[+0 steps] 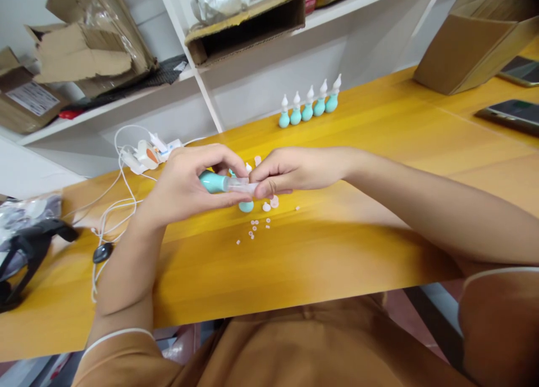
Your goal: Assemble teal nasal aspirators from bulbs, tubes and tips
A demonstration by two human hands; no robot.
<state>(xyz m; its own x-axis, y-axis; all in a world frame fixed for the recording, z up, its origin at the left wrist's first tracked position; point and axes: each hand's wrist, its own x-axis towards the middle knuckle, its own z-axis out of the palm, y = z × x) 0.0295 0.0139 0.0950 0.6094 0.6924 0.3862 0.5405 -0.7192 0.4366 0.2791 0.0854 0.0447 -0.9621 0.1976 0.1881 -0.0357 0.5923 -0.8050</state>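
My left hand (185, 179) is wrapped round a teal squeeze-bulb nasal aspirator (213, 182) lying on its side, its clear tube pointing right. The fingers of my right hand (282, 171) pinch the far end of that tube, where a whitish piece shows between thumb and fingers. Its exact shape is hidden by the fingertips. Below my hands another teal bulb (246, 206) is partly covered. Round white caps (266, 206) and several tiny pale rings (254, 228) lie scattered on the table. Five-like rows aside, several assembled aspirators (307, 110) stand upright in a line at the back.
A power strip (151, 154) with plugs and white cables (122, 207) occupies the table's left. A black object (33, 246) sits at the far left. Two phones (511, 114) and a cardboard box (467, 50) are at the right. Shelves hold more boxes (248, 27).
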